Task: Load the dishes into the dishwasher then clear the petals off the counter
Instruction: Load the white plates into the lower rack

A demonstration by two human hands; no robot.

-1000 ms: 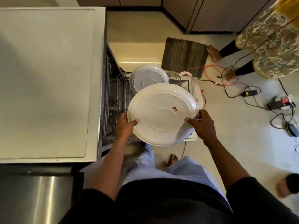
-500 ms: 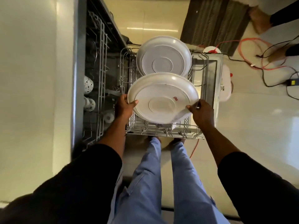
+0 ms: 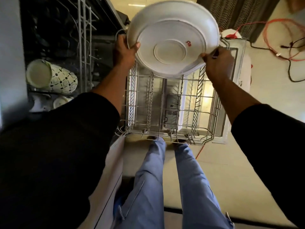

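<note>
Since half a second ago you have carried the plate (image 3: 173,45) away from you, toward the far end of the pulled-out lower rack (image 3: 171,109); the near part of the rack, which it covered before, now lies bare below it, and the second plate that stood at the far end earlier is hidden behind the one you hold.

The dishwasher (image 3: 54,52) stands open on the left, its dark inside showing an upper rack with a patterned cup (image 3: 54,78) lying on its side and other small white pieces near it that are too dim to name. The lower rack sits out over the open door, its rows of tines running from near to far, with nothing standing in the near rows.

You are still on the loading step. The plate is tilted, its underside with a red mark facing you, held above the far rows and, as far as can be seen, not yet seated. Your left hand (image 3: 124,54) has its grip closed on the left rim, thumb over the edge; your right hand (image 3: 217,61) pinches the right rim, fingers closed on it.

The next move, I judge, calls for standing the plate upright on edge and lowering it so the rim drops between two tines, close behind whatever already stands there without knocking it. Only release both grips once the rack bears the weight. The petals and the desk are not in view, so that part waits.
</note>
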